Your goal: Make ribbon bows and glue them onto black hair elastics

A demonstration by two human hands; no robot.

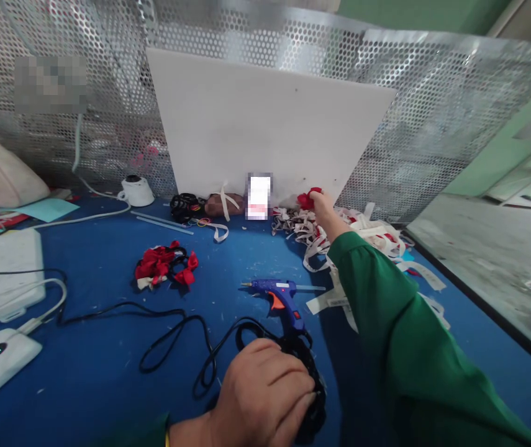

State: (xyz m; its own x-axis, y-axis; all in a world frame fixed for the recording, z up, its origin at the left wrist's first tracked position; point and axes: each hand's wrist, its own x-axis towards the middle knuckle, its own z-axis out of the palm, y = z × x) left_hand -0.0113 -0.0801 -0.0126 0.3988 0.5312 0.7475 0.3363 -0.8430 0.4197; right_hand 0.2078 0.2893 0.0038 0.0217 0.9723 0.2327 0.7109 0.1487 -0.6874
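Note:
My left hand [265, 391] is closed on a bundle of black bands [318, 397] at the front edge of the view. With the arm stretched out, my right hand [323, 206] pinches a red fabric piece [309, 198] above a heap of white and red ribbon pieces [300, 226]. Between the hands a blue glue gun [286, 301] with an orange trigger lies on its side, nozzle to the left. Left of it sits a cluster of red bows on black bands [163, 266].
A blue table [107, 354] carries a looping black cord [153, 304], a power strip [9, 267], a white power bank [2, 360] and a white cup [137, 191]. A lit phone [259, 197] leans on a white board [265, 124]. Labelled white ribbons [335, 298] lie under the right arm.

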